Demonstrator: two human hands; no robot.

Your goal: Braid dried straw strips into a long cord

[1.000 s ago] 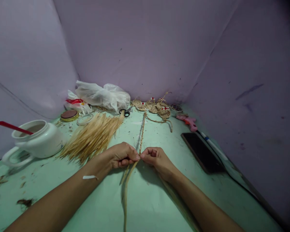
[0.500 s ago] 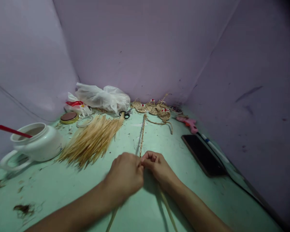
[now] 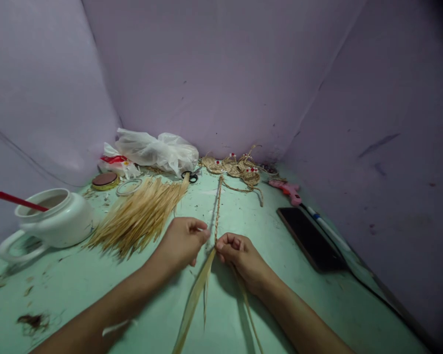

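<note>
A thin braid of dry straw-like strips (image 3: 217,209) runs from the woven pieces at the back toward me. At its near end, my right hand (image 3: 239,253) pinches it between thumb and fingertips. Below this pinch, a wide loose strip (image 3: 197,295) hangs toward the front edge, and a narrower strand (image 3: 249,309) trails under my right hand. Just left of the braid, my left hand (image 3: 184,241) is apart from it, its fingers loosely bent and holding nothing visible. A bundle of flat straw strips (image 3: 142,214) lies beyond my left hand.
Woven pieces with red and white beads (image 3: 239,167) lie by the back wall, near scissors (image 3: 192,176) and a plastic bag (image 3: 158,150). A white pot (image 3: 64,221) stands left. On the right are a pink glue gun (image 3: 290,191), a phone (image 3: 310,239) and a cable.
My left hand has let go at the braid's end and moved left, uncovering the wide loose strip. My right hand keeps its pinch in nearly the same spot.
</note>
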